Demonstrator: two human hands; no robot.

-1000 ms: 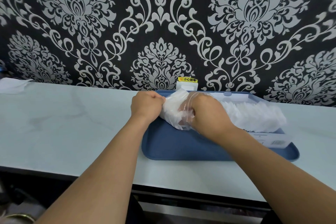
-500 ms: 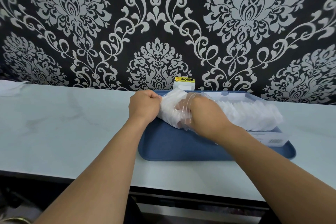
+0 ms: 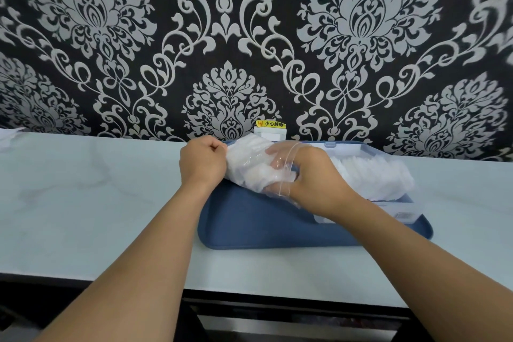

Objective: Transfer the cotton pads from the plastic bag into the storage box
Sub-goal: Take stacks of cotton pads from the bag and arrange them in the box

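Wallpaper (image 3: pixel 249 36) in black with pale grey scrollwork fills the back. Below it runs a pale countertop (image 3: pixel 97 203), and on that lies a dark blue tray (image 3: pixel 249 225). At the tray's right end sits a clear storage box (image 3: pixel 399 203), already holding a row of white cotton pads (image 3: pixel 374 172) stood on edge. To the left of the box, above the tray, a clear plastic bag (image 3: pixel 249 166) is held between both hands, with more white pads bunched inside it. The left hand (image 3: pixel 201 161) is closed in a fist, pinching the bag's left end. The right hand (image 3: pixel 308 175) reaches into the bag's mouth (the film drapes over its knuckles), its fingers (image 3: pixel 274 151) curled round the pads inside. Against the wall behind the bag stands a small white socket (image 3: pixel 270 134) with a yellow warning sticker (image 3: pixel 270 124) above it.
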